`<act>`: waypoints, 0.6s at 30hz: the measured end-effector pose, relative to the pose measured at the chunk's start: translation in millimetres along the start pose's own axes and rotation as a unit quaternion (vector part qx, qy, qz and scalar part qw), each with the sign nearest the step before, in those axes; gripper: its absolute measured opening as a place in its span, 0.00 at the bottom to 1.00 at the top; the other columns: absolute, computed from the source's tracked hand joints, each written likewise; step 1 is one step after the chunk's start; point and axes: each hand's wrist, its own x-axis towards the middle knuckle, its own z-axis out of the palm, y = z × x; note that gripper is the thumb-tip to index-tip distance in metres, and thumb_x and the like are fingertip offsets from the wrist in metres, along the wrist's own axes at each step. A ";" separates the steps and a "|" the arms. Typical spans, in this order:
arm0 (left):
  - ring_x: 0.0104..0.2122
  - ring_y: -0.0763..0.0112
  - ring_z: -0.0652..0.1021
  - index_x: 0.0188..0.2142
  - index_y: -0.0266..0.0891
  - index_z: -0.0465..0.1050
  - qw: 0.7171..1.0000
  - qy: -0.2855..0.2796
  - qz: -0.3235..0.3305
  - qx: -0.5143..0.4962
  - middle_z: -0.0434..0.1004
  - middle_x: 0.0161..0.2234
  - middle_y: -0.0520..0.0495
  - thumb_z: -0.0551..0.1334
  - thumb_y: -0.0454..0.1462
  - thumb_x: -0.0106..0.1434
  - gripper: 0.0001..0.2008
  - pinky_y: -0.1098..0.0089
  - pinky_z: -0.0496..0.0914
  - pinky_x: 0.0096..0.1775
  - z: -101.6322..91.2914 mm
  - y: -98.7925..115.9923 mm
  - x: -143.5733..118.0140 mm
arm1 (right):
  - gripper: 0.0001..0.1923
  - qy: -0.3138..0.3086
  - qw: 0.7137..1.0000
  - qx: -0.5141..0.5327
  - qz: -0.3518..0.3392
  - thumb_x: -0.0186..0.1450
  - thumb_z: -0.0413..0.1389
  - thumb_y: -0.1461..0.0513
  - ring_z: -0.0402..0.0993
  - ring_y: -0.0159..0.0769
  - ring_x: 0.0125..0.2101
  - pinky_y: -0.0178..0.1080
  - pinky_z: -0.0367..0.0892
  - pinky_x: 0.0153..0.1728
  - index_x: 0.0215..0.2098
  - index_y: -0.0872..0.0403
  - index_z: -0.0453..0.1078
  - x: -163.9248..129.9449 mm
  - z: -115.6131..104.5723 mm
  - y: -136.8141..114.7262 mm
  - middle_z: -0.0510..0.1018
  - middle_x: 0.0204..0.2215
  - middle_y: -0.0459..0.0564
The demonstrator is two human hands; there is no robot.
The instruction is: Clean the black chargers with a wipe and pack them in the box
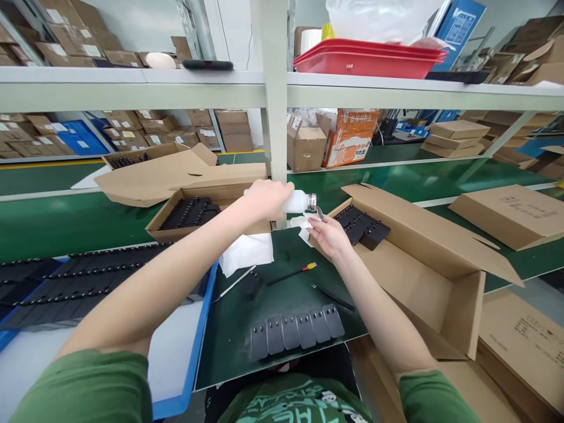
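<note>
My left hand [268, 200] grips a white bottle [296, 201] tipped nearly level, its metal neck facing right. Close to that neck, my right hand [329, 236] pinches a crumpled white wipe [304, 222]; a small silvery round piece [319, 212], perhaps a cap, shows at its fingertips. Below the hands, several flat dark pieces [291, 332] lie in a row on the green table [229, 358]. Around them are a black stick with a yellow and red tip [291, 274], dark tweezers [333, 296], a thin silvery tool [235, 284] and a small black block [252, 285].
On the right stands an open carton [423, 276] with black parts inside; another carton [176, 214] with black parts is at back left. A blue-rimmed tray [200, 341] of black parts sits left. White paper [247, 252] lies mid-table. A shelf post [276, 117] rises ahead.
</note>
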 end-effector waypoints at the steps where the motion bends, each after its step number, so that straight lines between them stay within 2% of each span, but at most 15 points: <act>1: 0.44 0.45 0.81 0.53 0.33 0.66 1.000 -0.001 -0.003 0.005 0.80 0.45 0.31 0.62 0.35 0.58 0.22 0.57 0.73 0.42 -1.3 -0.7 0.1 | 0.19 -0.001 1.000 0.000 0.002 0.71 0.58 0.55 0.75 0.41 0.49 0.49 0.75 0.48 0.56 0.55 0.69 0.7 1.1 -0.3 0.74 0.53 0.54; 9: 0.46 0.44 0.80 0.55 0.31 0.65 0.999 0.012 -0.020 0.022 0.79 0.46 0.30 0.61 0.31 0.58 0.25 0.57 0.70 0.46 -1.8 -6.4 0.9 | 0.19 -0.007 1.000 0.007 0.003 0.71 0.58 0.55 0.75 0.40 0.48 0.48 0.75 0.48 0.56 0.55 0.69 9.7 8.6 -0.9 0.74 0.53 0.54; 18: 0.50 0.44 0.79 0.57 0.35 0.65 0.999 0.019 -0.033 0.026 0.79 0.47 0.32 0.62 0.31 0.56 0.27 0.57 0.70 0.47 -0.5 -10.9 4.6 | 0.19 -0.002 1.000 0.024 -0.013 0.71 0.58 0.55 0.75 0.41 0.49 0.49 0.75 0.48 0.56 0.55 0.69 20.4 13.8 0.7 0.74 0.53 0.54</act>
